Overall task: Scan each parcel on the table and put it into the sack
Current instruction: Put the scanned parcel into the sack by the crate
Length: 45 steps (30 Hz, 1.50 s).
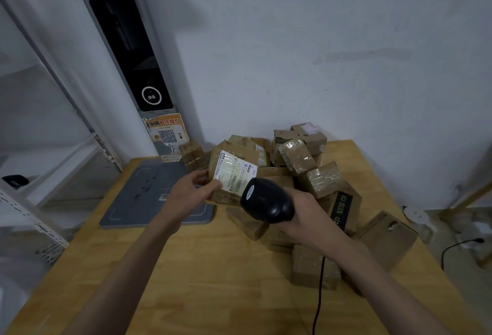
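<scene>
A grey mat (149, 196) lies on the left of the wooden table (186, 268). Over its right edge the left hand (190, 192) grips a brown parcel (231, 172) by its left side, thumb on the white label (234, 172), tilting the label up. Just right of it, the right hand (306, 214) is wrapped round a black scanner (266, 200), its head almost touching the label. Behind and to the right, more parcels (314, 164) are heaped on the table.
</scene>
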Each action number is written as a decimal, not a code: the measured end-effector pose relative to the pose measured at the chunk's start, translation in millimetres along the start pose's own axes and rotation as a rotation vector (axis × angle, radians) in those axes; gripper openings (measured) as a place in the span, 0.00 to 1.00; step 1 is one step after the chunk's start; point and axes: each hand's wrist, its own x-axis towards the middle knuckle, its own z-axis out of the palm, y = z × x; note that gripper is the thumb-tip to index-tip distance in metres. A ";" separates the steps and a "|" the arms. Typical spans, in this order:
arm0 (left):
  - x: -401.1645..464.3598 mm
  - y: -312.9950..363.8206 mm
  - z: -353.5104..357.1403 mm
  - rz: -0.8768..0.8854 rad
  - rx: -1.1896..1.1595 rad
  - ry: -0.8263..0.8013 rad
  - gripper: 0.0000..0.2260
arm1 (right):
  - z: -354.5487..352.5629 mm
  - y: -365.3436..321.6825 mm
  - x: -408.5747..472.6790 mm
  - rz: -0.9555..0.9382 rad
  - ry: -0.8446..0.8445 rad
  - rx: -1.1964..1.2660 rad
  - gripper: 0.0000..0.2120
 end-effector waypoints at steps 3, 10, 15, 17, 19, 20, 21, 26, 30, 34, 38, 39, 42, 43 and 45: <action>1.7 -1.1 0.8 0.003 0.014 0.004 0.23 | 0.4 0.9 1.1 0.012 -0.003 -0.005 0.28; 2.8 -4.2 1.3 0.007 0.031 -0.008 0.28 | 2.9 1.6 1.7 0.020 -0.032 -0.022 0.26; 4.6 -6.6 0.2 -0.001 0.049 -0.016 0.29 | 3.1 -0.3 1.0 0.009 -0.037 -0.036 0.28; 3.7 -5.5 0.3 0.002 0.039 -0.017 0.27 | 3.0 1.5 0.8 0.012 -0.035 -0.042 0.24; 3.7 -5.5 0.5 0.006 0.030 -0.015 0.24 | 2.4 1.8 1.1 0.021 -0.022 -0.048 0.22; 4.0 -5.9 0.7 0.009 0.030 -0.015 0.23 | 2.5 2.2 1.3 0.028 -0.017 -0.047 0.21; 4.2 -6.2 0.6 0.009 0.030 -0.015 0.22 | 2.7 2.7 1.7 0.032 -0.016 -0.047 0.21; 4.4 -8.2 1.1 0.004 0.043 -0.022 0.26 | 6.1 5.8 4.9 0.046 -0.031 -0.047 0.20; 7.3 -10.9 0.0 0.003 0.038 -0.025 0.24 | 9.6 4.6 8.4 0.043 -0.034 -0.054 0.27; 13.5 -17.6 -1.1 -0.006 0.041 -0.036 0.21 | 12.4 9.3 12.0 0.056 -0.042 -0.060 0.27; 21.2 -21.4 -1.1 -0.026 0.057 -0.047 0.24 | 16.9 13.6 14.3 0.085 -0.034 -0.057 0.19; 23.2 -22.0 -0.1 -0.029 0.062 -0.058 0.25 | 18.4 15.1 14.3 0.084 -0.023 -0.049 0.20; 28.2 -24.1 4.6 -0.032 0.061 -0.109 0.26 | 22.1 19.6 14.2 0.099 0.000 -0.021 0.22; 29.2 -24.5 6.1 -0.031 0.065 -0.131 0.27 | 23.7 21.6 14.1 0.108 0.010 -0.004 0.22; 33.4 -25.2 9.6 -0.026 0.074 -0.182 0.32 | 26.3 24.5 12.9 0.133 0.057 0.035 0.22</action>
